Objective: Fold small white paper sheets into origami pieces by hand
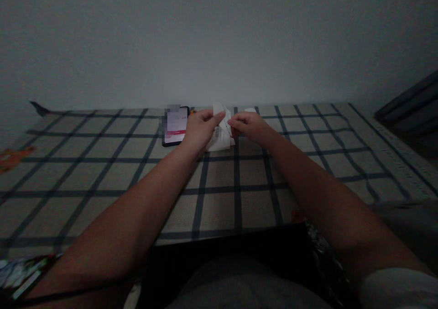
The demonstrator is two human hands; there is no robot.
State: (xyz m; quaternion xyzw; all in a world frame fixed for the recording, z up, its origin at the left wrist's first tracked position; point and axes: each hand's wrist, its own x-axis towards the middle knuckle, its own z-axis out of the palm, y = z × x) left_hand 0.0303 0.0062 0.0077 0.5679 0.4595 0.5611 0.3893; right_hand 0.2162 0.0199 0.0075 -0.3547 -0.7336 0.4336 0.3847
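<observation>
A creased sheet of white paper (221, 141) with faint dark print is held up between my hands, near the wall side of the checked cloth. My left hand (201, 128) is closed on its left side, the thumb lying on top. At the paper's right edge, my right hand (252, 125) is closed in a pinch on it; the exact spot between the fingertips is partly hidden. Just left of my left hand lies a phone (176, 126) with a lit screen, partly blurred out. Another small white piece (251, 110) shows behind my right hand.
A cloth with dark checked lines (219, 204) covers the surface up to a plain grey wall (219, 39). An orange item (15, 159) lies at the far left. Dark striped fabric (410, 103) rises at the right. A colourful printed item (23, 272) sits at lower left.
</observation>
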